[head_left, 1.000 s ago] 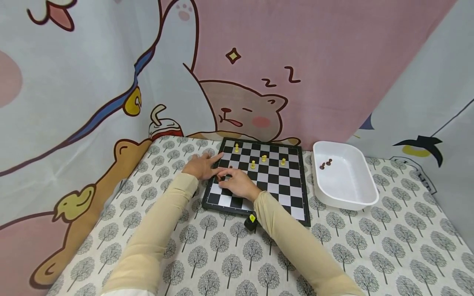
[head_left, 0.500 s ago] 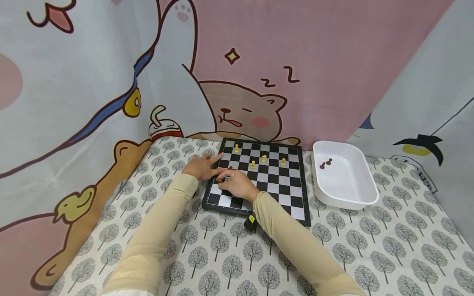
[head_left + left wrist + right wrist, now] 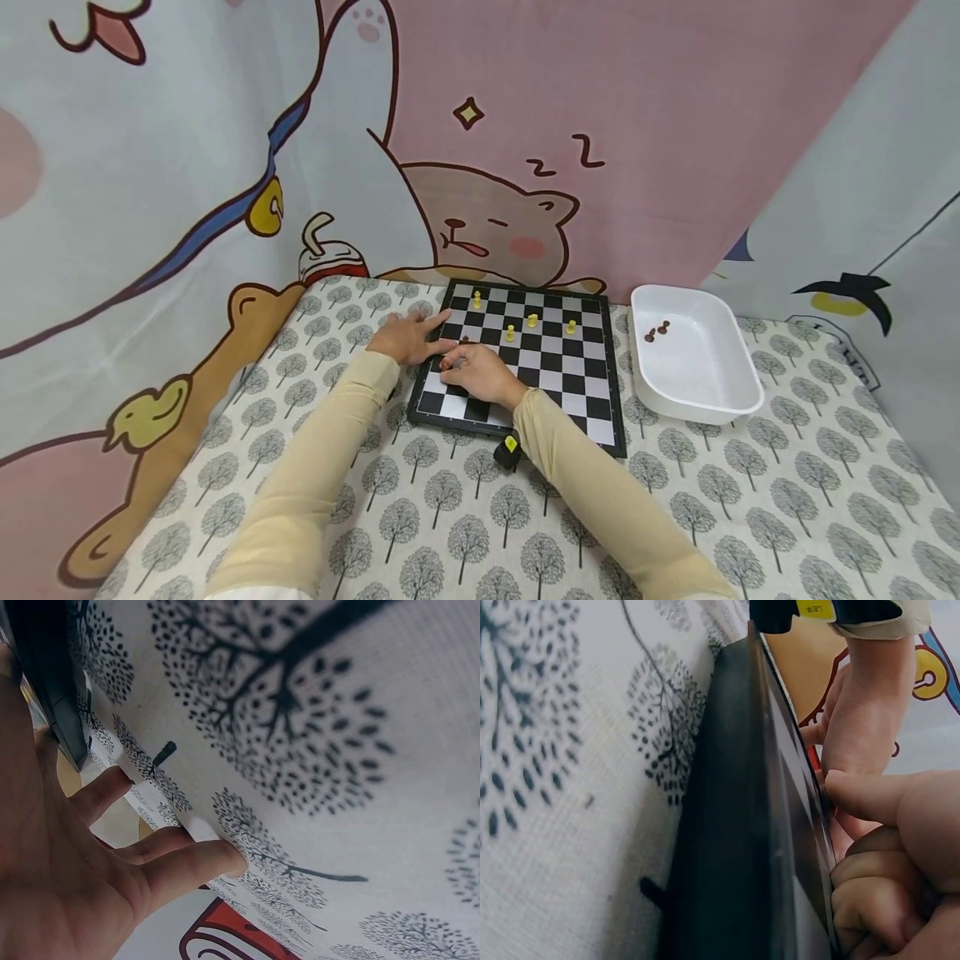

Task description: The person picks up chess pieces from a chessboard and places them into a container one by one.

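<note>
A black-and-white chessboard point(image 3: 551, 379) lies on the table, with several yellow chess pieces standing on its far half, one of them a yellow chess piece point(image 3: 510, 333) near the middle. My left hand point(image 3: 407, 337) rests at the board's left edge, fingers spread and thumb over the frame. Over the left squares, my right hand point(image 3: 483, 373) has its fingers curled and pinches a brown chess piece point(image 3: 446, 364), mostly covered by the fingers. Just beyond it a second brown piece point(image 3: 465, 339) shows. In the right wrist view the curled fingers point(image 3: 877, 900) hide what they hold.
A white plastic tub point(image 3: 701, 367) stands right of the board, holding two brown chess pieces point(image 3: 657, 332). A tree-print cloth point(image 3: 465, 533) covers the table. Cartoon-printed curtains point(image 3: 637, 125) rise behind and at both sides.
The right fingers shift slightly around the brown chess piece, which shows less than a second ago. The left hand stays at the board's edge, and the other pieces have not moved.
</note>
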`<state>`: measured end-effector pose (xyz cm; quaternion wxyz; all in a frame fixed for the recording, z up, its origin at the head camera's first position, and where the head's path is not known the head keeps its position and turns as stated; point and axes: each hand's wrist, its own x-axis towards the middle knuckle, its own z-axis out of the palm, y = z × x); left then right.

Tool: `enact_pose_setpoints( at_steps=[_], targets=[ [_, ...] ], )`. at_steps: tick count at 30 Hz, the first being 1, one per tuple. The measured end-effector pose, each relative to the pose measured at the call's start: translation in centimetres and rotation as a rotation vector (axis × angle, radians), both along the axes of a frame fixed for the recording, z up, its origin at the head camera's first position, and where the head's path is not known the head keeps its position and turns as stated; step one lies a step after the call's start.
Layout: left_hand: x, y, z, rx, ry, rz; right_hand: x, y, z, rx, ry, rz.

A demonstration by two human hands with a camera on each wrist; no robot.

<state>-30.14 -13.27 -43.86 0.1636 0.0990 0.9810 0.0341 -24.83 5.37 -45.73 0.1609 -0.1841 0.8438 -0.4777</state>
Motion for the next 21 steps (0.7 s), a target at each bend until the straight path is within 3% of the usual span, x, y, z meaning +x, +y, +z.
enact_pose_setpoints(
  at_steps=[10,21],
  targets=[
    [0.0,0.0,-0.1,0.0,-0.004,0.001,-0.2,0.8,0.3,-0.018,-0.02,0.031],
    [0.1,-0.2,0.0,0.014,-0.008,0.015,0.0,2.2,2.0,-0.034,-0.002,0.021]
  ],
)
